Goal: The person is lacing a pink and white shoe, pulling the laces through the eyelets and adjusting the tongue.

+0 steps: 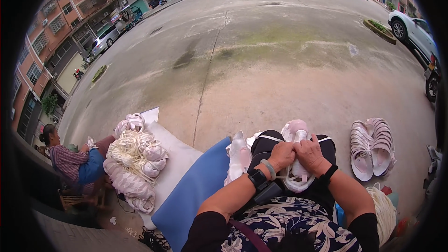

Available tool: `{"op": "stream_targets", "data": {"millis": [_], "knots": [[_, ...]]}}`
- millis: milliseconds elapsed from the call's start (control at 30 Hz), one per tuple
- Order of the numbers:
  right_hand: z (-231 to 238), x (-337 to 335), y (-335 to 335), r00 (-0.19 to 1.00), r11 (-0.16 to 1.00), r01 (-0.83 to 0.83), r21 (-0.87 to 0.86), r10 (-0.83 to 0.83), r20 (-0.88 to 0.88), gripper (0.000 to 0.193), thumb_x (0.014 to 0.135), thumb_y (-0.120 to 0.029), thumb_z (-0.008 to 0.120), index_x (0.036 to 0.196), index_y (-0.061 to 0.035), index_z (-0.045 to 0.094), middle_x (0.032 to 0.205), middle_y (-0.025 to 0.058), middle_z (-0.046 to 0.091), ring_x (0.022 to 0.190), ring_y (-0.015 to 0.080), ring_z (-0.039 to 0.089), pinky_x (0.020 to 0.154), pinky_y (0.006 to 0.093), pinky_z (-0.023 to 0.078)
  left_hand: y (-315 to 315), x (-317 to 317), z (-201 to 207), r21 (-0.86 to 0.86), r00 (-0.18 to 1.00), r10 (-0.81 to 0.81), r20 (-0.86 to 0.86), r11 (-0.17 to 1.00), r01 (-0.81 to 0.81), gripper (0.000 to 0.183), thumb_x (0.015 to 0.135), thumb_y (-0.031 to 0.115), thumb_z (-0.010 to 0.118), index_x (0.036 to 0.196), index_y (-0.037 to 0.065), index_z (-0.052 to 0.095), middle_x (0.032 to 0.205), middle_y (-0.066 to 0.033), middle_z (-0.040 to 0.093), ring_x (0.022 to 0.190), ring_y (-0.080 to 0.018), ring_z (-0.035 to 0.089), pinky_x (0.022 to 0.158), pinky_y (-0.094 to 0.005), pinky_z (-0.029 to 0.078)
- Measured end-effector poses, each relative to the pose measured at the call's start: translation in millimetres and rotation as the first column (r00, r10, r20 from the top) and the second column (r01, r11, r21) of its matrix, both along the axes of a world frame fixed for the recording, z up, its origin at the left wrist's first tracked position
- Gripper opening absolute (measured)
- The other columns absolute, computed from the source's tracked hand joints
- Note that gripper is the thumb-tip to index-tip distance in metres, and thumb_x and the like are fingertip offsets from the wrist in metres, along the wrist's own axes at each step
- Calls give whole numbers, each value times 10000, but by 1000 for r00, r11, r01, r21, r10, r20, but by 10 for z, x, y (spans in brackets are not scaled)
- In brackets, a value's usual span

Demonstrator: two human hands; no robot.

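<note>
While both hands press together on the lap, the left hand (281, 155) and the right hand (310, 154) each keep a closed grip on a pale pink shoe (297, 135) and its white lace (280, 176), the shoe's long axis running away from the body, toe outward, equally near to both. A second shoe (239, 155) lies just left on a blue mat (196, 186); a finished pair (372, 145) rests on the pavement (280, 65) to the right. Farther left a heap of shoes and laces (133, 163) sits on a white sack (176, 161), beside a seated person (70, 158).

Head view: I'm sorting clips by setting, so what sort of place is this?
Probably an outdoor street-side work spot in a residential neighbourhood: a wide concrete pavement, apartment blocks and parked cars. Both hands, left hand and right hand, work on a pale shoe on the lap.
</note>
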State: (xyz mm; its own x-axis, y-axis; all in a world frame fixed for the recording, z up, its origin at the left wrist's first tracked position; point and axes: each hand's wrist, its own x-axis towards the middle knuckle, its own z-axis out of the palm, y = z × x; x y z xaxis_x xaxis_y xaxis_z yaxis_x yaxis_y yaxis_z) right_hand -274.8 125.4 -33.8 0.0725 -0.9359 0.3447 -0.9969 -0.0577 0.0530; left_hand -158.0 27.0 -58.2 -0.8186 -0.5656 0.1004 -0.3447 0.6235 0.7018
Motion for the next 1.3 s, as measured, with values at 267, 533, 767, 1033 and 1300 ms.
{"op": "stream_targets", "data": {"millis": [267,533,767,1033,1300], "knots": [[-20,23,-40,992,987,106,122,-114,59,86,797,-161,530,803,-92,579,665,88,576,667,263,619,989,568,297,33,-14,-12,25,985,29,-173,999,-25,160,754,169,525,789,39,613,731,-208,601,737,-394,585,670,-457,462],[217,-435,1061,891,944,318,89,-329,314,154,813,-157,583,723,-60,505,652,136,551,666,336,567,805,439,410,-11,106,138,65,993,87,-81,995,-82,287,710,140,493,942,46,633,797,-217,625,777,-380,608,744,-452,481],[-750,-1804,3588,381,380,915,139,-925,20,218,822,-236,581,756,-37,524,686,185,580,681,382,576,600,471,427,93,58,95,2,990,132,-42,991,-132,316,736,177,555,995,17,643,718,-156,620,654,-268,615,658,-338,488],[-152,-705,1741,739,868,457,197,-493,459,237,688,-161,700,855,-54,572,747,104,572,724,284,566,641,386,421,-1,67,144,413,878,319,-356,897,-158,166,825,76,619,968,-9,631,803,-46,619,685,-93,562,658,-234,471],[5,-357,653,848,966,206,-157,-96,522,245,710,-156,677,919,-68,585,793,72,581,750,255,555,777,374,380,-252,-28,435,844,801,490,-343,536,33,292,797,7,599,1080,-15,532,805,-70,630,627,-103,562,623,-215,473]]}}
